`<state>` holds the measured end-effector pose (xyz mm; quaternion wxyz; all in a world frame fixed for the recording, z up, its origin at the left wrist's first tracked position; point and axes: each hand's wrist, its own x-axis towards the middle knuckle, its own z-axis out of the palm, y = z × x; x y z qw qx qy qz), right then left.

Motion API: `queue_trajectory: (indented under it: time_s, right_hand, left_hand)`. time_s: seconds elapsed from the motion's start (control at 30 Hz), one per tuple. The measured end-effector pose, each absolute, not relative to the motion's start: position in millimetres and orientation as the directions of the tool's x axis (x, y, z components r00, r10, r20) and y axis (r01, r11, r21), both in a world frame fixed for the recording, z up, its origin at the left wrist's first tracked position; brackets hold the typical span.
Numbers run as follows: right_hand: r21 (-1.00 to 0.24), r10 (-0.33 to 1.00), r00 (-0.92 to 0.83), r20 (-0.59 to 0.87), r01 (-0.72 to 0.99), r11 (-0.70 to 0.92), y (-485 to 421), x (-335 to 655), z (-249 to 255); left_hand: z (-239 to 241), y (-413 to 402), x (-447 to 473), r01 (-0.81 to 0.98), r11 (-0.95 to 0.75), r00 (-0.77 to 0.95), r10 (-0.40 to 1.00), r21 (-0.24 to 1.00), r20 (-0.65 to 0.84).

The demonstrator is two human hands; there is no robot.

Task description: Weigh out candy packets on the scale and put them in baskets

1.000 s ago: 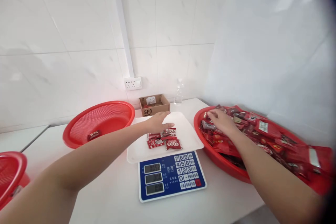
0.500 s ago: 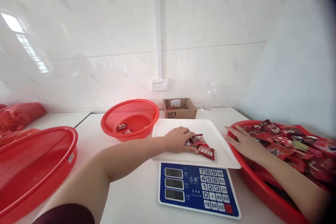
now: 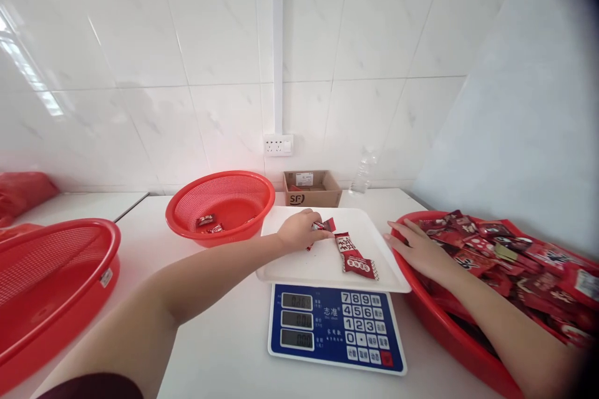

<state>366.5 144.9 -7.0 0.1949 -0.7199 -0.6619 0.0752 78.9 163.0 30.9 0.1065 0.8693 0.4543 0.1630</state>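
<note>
My left hand is closed over the white tray of the scale, with a small red snack packet pinched in its fingers. Two more red packets, one partly under the other, lie on the tray to the right of that hand. Below the tray, the scale's blue panel shows three displays and a keypad. My right hand rests with fingers spread on the near-left rim of a red basket heaped with red packets.
Behind the scale stand a small cardboard box and a clear plastic bottle. A round red basket with a few packets sits left of the tray. Another red basket is at the far left, near red bags.
My left hand has lifted a packet and drawn it away from the two on the tray, uncovering them. My right hand stays at the basket rim. The view has shifted slightly.
</note>
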Motion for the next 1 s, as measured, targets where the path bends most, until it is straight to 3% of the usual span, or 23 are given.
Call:
queue_trajectory:
  time_s: [0.23, 0.43, 0.6, 1.0]
  right_hand:
    - [-0.355, 0.972, 0.111, 0.208, 0.935, -0.031, 146, 367, -9]
    - [-0.338, 0.975, 0.119, 0.187, 0.940, -0.050, 145, 366, -8]
    - [-0.348, 0.970, 0.115, 0.212, 0.937, -0.035, 146, 368, -11]
    - [-0.379, 0.983, 0.124, 0.132, 0.923, -0.065, 142, 365, -4]
  left_hand:
    - [31, 144, 107, 0.652, -0.665, 0.645, 0.739, 0.364, 0.195]
    - [31, 135, 122, 0.584, -0.787, 0.802, 0.598, 0.200, 0.009]
    - [33, 141, 124, 0.620, -0.769, 0.775, 0.631, 0.156, 0.030]
    - [40, 160, 103, 0.702, -0.595, 0.550, 0.802, 0.391, 0.233]
